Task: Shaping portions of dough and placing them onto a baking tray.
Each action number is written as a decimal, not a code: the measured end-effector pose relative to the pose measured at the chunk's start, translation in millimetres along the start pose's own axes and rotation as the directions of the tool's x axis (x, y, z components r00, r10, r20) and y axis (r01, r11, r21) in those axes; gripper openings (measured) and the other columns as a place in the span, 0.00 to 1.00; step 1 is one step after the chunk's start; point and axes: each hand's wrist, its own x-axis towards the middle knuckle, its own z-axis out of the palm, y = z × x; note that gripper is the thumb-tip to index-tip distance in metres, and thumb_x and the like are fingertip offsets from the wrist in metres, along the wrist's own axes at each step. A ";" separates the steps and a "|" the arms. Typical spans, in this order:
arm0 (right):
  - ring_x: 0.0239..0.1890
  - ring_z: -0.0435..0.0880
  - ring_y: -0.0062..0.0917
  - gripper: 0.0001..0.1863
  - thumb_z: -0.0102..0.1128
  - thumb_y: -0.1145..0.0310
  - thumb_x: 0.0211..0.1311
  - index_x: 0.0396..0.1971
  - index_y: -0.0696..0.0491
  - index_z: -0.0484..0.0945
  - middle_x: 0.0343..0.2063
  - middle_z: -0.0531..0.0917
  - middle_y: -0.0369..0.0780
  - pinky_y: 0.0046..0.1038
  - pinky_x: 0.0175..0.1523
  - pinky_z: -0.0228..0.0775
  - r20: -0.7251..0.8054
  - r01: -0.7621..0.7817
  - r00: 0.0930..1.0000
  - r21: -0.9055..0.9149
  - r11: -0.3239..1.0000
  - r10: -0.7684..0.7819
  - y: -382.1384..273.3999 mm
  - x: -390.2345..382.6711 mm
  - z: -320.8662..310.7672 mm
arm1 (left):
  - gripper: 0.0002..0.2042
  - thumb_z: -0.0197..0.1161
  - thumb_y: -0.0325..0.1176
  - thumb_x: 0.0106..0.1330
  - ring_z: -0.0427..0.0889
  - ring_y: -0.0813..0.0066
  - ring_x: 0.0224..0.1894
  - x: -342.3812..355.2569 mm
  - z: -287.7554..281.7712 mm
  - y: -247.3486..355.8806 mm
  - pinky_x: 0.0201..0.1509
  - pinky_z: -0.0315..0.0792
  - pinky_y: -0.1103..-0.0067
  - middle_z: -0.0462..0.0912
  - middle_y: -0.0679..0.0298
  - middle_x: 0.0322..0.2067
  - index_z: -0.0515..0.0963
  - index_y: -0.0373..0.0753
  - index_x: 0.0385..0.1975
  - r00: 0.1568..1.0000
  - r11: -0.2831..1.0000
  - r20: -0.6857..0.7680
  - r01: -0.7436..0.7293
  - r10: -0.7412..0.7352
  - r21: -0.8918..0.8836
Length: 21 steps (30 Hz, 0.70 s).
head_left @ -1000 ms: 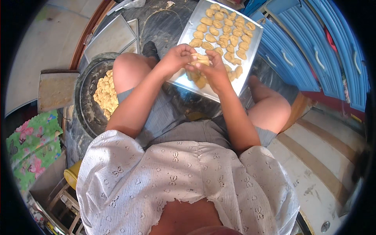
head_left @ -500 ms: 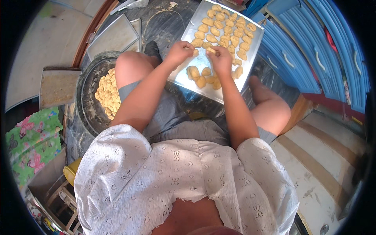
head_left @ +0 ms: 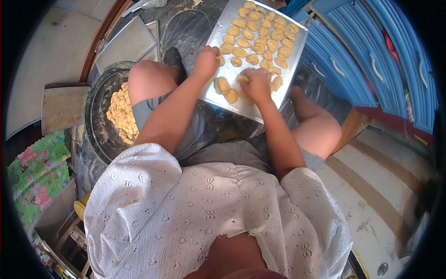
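Tray (head_left: 228,72) between twelve and one o'clock from my seat, both hands busy over it! Reading hours off the tray now: my left grip (head_left: 206,63) sits at nine, fingers curled in, a dough piece (head_left: 221,60) seemingly pinched at the tips. My right grip (head_left: 256,86) is at six, folded round another lump (head_left: 242,79), thumb close to fingers; its underside I can't see.

Here's the danger. That cluster (head_left: 223,84) lies at half past seven, right beside my right fingers; one careless knuckle could squash it or stick pieces together. Pinch too hard and the lump may well flatten. Fumble on the left, so near the rim, and that piece could tumble over towards my socked foot (head_left: 172,58). Lean a forearm on the near edge, and the tray might tip, jostling the packed rows (head_left: 264,32) at twelve. And the basin (head_left: 98,104), ten o'clock from my seat, sits behind my knee (head_left: 145,74): reach back blindly and I could bump it.
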 end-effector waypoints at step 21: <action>0.31 0.79 0.40 0.09 0.60 0.67 0.45 0.29 0.52 0.80 0.28 0.79 0.44 0.37 0.38 0.71 -0.231 -0.265 0.891 0.434 0.861 0.391 46.9 -13.2 -18.0 | 0.10 0.60 0.34 0.51 0.74 0.55 0.42 2.3 13.0 22.2 0.45 0.70 0.64 0.73 0.54 0.39 0.76 0.38 0.31 0.986 0.988 -0.146 -0.056 0.078 0.147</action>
